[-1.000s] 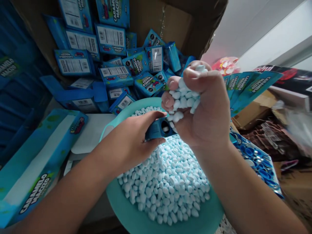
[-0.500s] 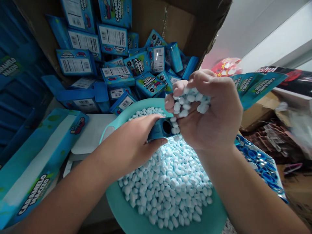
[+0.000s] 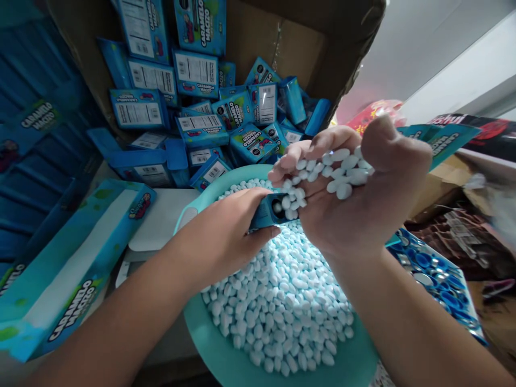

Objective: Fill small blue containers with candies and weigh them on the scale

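Note:
My left hand (image 3: pixel 237 220) grips a small blue candy box (image 3: pixel 264 211), tilted on its side with its dark opening facing right. In my cupped right hand (image 3: pixel 355 199) lies a heap of pale blue-white candies (image 3: pixel 342 172), palm up and thumb raised. Several of them gather at the mouth of the box, between it and my palm. Both hands are over a turquoise bowl (image 3: pixel 217 344) holding a great many of the same candies. How full the box is inside cannot be seen.
Behind the bowl, a cardboard carton (image 3: pixel 298 45) holds several blue "Caramelo Macizo" boxes (image 3: pixel 197 72). An open long blue display box (image 3: pixel 76 269) lies at left, next to a white device (image 3: pixel 151 220). Blue and silver lids (image 3: pixel 437 277) sit in a tray at right.
My right hand has opened out flatter, its thumb lifting away, and candies have slid toward the box's opening. My left hand still holds the box. The view has shifted slightly.

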{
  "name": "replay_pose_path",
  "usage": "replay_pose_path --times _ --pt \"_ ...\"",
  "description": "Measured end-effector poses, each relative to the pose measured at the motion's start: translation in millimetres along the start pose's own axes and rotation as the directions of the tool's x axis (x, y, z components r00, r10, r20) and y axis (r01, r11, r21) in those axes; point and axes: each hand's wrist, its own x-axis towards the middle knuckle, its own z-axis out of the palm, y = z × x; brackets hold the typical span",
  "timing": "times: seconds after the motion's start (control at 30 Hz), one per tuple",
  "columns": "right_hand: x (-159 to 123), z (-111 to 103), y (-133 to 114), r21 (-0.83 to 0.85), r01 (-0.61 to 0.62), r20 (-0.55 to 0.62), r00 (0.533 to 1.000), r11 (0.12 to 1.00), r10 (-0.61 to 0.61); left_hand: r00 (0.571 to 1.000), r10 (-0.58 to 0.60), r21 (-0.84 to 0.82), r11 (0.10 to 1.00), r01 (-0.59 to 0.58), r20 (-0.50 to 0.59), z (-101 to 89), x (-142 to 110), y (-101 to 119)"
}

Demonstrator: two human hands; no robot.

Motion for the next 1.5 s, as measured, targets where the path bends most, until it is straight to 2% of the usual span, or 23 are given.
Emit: replay_pose_path --times 0.07,0.1,0.23,0.37,0.5,0.67,0.87,1.13,1.27,1.37,1.43,1.5 --pt "-0.3 0.0 1.2 0.206 0.024 -0.032 0.999 0.978 -0.018 1.0 0.021 -0.034 0.999 -0.021 0.01 0.0 0.5 -0.6" --pt "0.1 0.0 2.2 0.253 0.03 -0.044 0.999 0.967 -0.02 0.999 0.032 -0.044 0.999 -0.031 0.011 0.0 0.6 -1.0" --pt "3.0 0.1 6.3 0.218 0.026 -0.057 0.998 0.976 -0.014 0.999 0.042 -0.008 0.999 -0.042 0.01 0.3 -1.5 -2.2" --pt "2.8 -0.2 8.8 0.252 0.004 -0.066 0.998 0.968 0.013 0.999 0.048 0.04 0.998 -0.049 0.012 0.3 -4.2 -1.2" --pt "1.5 -0.9 9.9 0.235 0.031 -0.081 0.997 0.972 -0.012 0.998 0.052 0.01 0.999 -0.053 0.034 1.3 -3.7 -1.1" --pt "0.9 -2.0 7.9 0.17 0.081 -0.138 0.989 0.982 -0.057 0.999 -0.04 -0.004 0.999 0.04 0.034 1.9 -1.9 -0.5" --pt "-2.9 -4.8 7.8 0.071 0.049 -0.154 0.987 0.996 -0.037 0.998 -0.029 -0.088 0.996 0.034 0.054 -2.2 -1.4 1.5" --pt "-1.5 -5.2 8.5 0.091 0.092 -0.064 0.994 0.992 -0.087 0.999 -0.047 -0.047 0.998 0.047 0.016 1.4 -0.7 1.6" --pt "-0.1 -10.4 4.2 -0.066 0.216 -0.142 0.964 0.974 -0.224 0.998 -0.038 -0.087 0.995 0.042 0.04 -2.2 -1.5 3.7" --pt "0.1 -22.9 -0.1 -0.319 0.251 -0.114 0.947 0.914 -0.3 0.996 -0.054 -0.092 0.994 0.06 0.073 -5.7 -2.8 4.9" --pt "-0.2 -32.8 -2.4 -0.499 0.212 -0.031 0.965 0.841 -0.261 0.994 -0.071 -0.088 0.993 0.078 0.078 -5.9 -3.1 4.5" --pt "-1.0 -40.8 -3.5 -0.637 0.167 0.053 0.984 0.752 -0.172 0.994 -0.082 -0.096 0.991 0.088 0.07 -4.3 -2.8 3.0"
